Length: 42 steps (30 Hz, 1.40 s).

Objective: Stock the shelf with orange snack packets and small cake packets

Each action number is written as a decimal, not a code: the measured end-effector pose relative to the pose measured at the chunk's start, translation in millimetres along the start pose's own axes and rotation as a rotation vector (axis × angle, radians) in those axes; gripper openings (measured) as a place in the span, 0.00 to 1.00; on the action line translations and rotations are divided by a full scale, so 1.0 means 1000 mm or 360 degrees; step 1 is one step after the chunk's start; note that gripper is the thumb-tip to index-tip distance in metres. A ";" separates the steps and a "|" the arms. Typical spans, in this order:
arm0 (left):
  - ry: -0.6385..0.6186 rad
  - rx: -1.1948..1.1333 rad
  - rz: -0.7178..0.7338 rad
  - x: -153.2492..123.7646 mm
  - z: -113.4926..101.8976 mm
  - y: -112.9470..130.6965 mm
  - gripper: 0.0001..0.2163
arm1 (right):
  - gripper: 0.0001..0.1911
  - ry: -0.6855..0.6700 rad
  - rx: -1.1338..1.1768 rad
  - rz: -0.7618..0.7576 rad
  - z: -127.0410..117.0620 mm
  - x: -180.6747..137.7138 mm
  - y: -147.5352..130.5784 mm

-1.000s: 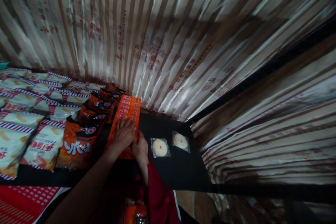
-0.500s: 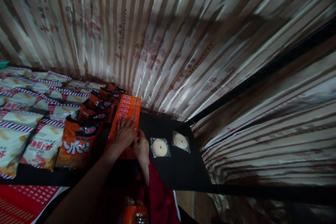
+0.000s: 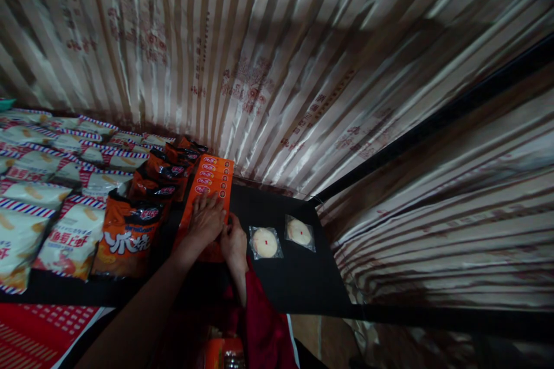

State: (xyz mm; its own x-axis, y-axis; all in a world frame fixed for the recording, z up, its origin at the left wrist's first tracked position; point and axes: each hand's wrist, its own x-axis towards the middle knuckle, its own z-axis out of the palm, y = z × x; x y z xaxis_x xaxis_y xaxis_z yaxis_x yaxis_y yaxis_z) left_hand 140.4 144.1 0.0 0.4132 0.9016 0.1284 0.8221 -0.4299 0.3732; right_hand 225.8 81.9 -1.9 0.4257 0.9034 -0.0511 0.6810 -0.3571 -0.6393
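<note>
A row of flat orange packets [image 3: 215, 170], overlapping one another, lies on the black shelf [image 3: 298, 285]. My left hand [image 3: 206, 221] rests flat on top of them with its fingers stretched out. Against their right edge is my right hand [image 3: 234, 242], its fingers curled close together; whether they pinch a packet edge is hidden. To the right lie two round pale crackers in clear wrappers, the nearer cracker [image 3: 265, 243] and the farther cracker [image 3: 298, 232].
Orange and black snack bags [image 3: 125, 236] stand left of the packets, with several rows of white snack bags [image 3: 64, 236] beyond. A striped printed curtain [image 3: 259, 69] hangs behind. A black bar [image 3: 424, 121] slants at the right. Below left is a red basket [image 3: 43, 328].
Almost nothing differs. The view has shifted very slightly, and both hands stay at the orange packets.
</note>
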 end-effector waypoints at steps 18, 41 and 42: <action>-0.0050 0.0005 -0.0003 0.001 0.003 -0.003 0.20 | 0.22 0.0077 -0.0413 0.0017 0.002 -0.017 -0.007; -0.0048 0.0034 0.0034 0.001 0.008 -0.007 0.20 | 0.22 0.0360 -0.0335 -0.0307 0.017 -0.015 0.013; -0.0049 0.0039 0.0034 0.001 0.007 -0.006 0.20 | 0.22 0.0352 -0.0330 -0.0303 0.017 -0.015 0.013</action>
State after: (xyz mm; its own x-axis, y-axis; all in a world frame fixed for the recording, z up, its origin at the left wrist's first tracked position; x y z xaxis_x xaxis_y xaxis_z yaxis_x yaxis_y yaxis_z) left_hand 138.4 147.5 -8.8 0.4420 0.8905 0.1077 0.8223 -0.4503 0.3478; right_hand 218.3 68.2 -22.9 0.3827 0.8933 0.2356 0.8573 -0.2483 -0.4509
